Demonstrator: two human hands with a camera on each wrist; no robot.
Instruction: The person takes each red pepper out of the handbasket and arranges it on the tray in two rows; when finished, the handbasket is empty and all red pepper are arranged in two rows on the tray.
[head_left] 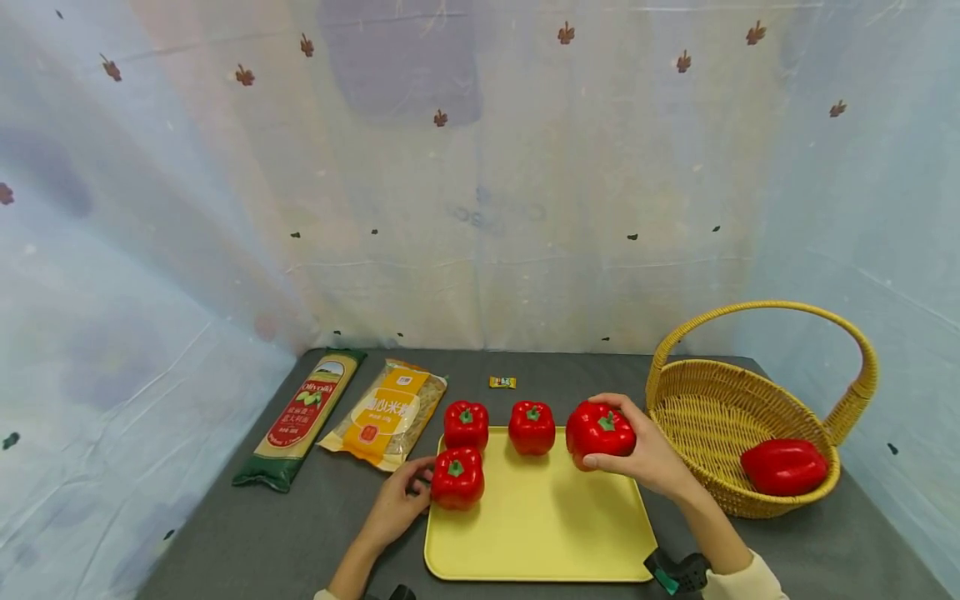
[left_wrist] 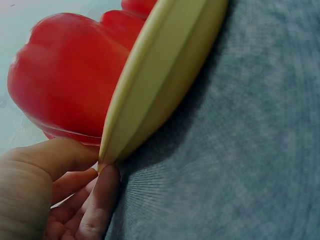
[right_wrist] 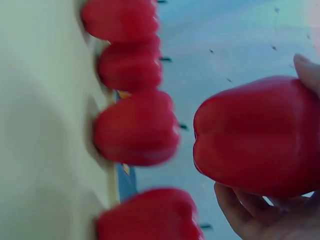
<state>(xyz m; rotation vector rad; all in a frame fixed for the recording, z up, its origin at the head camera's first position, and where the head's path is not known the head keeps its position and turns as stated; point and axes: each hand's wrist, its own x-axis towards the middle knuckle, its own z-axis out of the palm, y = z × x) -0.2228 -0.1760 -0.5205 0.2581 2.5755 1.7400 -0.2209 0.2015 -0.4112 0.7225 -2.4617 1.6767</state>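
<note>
My right hand [head_left: 654,454] grips a red bell pepper [head_left: 597,427] over the back right of a yellow tray [head_left: 540,533], fingers on top and thumb below. In the right wrist view, this held pepper [right_wrist: 255,137] is apart from several peppers standing in a row on the tray, one of them [right_wrist: 150,217] mostly hidden behind it in the head view. Two bell peppers, the rear one [head_left: 466,423] and the front one [head_left: 457,479], stand at the tray's left, another [head_left: 532,427] at its back middle. My left hand [head_left: 399,502] pinches the tray's left rim [left_wrist: 155,85] beside the front pepper.
A yellow wicker basket [head_left: 705,400] with a tall handle stands right, with a red bell pepper [head_left: 784,467] lying in it. Leftward lie a green-ended pasta packet [head_left: 303,412] and an orange-labelled grain bag [head_left: 390,414]. A small yellow wrapped packet [head_left: 502,382] lies behind the tray.
</note>
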